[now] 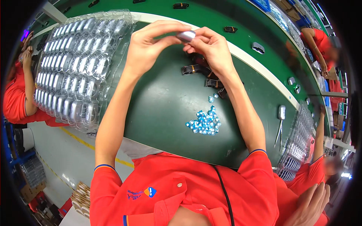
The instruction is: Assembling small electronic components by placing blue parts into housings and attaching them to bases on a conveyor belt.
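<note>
above the green table, silver casing between fingers

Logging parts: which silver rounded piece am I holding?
The glossy silver rounded piece pinched between your left hand and right hand; those in the clear plastic trays lie unheld.

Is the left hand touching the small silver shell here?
Touching: the head view shows the left hand with its thumb and forefinger against the silver shell, no gap between.
</note>
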The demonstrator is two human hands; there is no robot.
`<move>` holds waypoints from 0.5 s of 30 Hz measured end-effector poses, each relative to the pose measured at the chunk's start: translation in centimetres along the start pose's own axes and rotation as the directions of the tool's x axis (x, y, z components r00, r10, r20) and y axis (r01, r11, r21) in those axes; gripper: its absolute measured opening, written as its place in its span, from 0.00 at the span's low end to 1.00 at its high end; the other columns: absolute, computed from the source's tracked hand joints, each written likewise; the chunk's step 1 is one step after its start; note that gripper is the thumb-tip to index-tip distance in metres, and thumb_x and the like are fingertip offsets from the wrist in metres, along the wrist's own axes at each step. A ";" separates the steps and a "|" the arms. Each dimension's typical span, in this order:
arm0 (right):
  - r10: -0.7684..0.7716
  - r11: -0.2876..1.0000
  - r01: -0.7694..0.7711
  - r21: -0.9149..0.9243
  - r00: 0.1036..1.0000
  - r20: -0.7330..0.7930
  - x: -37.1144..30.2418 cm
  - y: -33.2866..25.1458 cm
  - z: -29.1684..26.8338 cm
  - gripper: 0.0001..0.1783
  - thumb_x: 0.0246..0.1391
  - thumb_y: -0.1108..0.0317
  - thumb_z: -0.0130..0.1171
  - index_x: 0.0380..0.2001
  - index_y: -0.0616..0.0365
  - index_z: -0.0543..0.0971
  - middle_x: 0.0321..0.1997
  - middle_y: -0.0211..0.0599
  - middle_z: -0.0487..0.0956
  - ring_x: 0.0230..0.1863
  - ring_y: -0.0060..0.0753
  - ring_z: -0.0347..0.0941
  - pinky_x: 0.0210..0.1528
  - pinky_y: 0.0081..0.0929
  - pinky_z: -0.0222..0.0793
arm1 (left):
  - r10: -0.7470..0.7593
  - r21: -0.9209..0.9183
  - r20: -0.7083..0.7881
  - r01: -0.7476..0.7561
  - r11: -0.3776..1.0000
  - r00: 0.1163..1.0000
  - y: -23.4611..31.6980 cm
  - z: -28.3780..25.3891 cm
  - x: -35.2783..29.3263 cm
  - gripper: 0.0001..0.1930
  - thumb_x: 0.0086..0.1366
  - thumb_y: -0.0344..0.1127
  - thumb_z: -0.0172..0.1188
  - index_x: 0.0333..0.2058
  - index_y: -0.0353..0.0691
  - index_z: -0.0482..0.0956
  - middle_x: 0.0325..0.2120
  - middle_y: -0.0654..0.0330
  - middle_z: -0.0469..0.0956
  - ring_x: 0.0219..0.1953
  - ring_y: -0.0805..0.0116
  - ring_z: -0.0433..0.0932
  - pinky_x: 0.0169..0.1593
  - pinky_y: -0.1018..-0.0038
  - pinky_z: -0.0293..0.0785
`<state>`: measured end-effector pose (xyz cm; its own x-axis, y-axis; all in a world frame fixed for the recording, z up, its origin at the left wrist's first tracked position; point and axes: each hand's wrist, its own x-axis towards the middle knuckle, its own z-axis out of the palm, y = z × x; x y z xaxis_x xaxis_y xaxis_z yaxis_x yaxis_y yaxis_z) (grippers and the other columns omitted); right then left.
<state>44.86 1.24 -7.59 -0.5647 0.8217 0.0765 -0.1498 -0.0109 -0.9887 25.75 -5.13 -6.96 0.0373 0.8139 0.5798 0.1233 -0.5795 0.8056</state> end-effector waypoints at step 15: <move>-0.234 0.232 -0.280 -0.931 0.913 -0.333 6.6 1.0 -12.0 0.21 0.56 0.57 0.62 0.48 0.60 0.79 0.39 0.51 0.83 0.36 0.46 0.82 0.43 0.34 0.77 | -0.367 -0.219 -0.149 0.331 0.918 0.918 -1.9 -0.5 0.1 0.18 0.62 0.25 0.62 0.52 0.40 0.80 0.44 0.59 0.79 0.45 0.71 0.80 0.50 0.73 0.80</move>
<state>50.79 13.49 -9.60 -0.2101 0.9429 0.2584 0.8794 0.2977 -0.3715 25.05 -3.98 -8.34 -0.1592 0.9538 0.2547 -0.0916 -0.2711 0.9582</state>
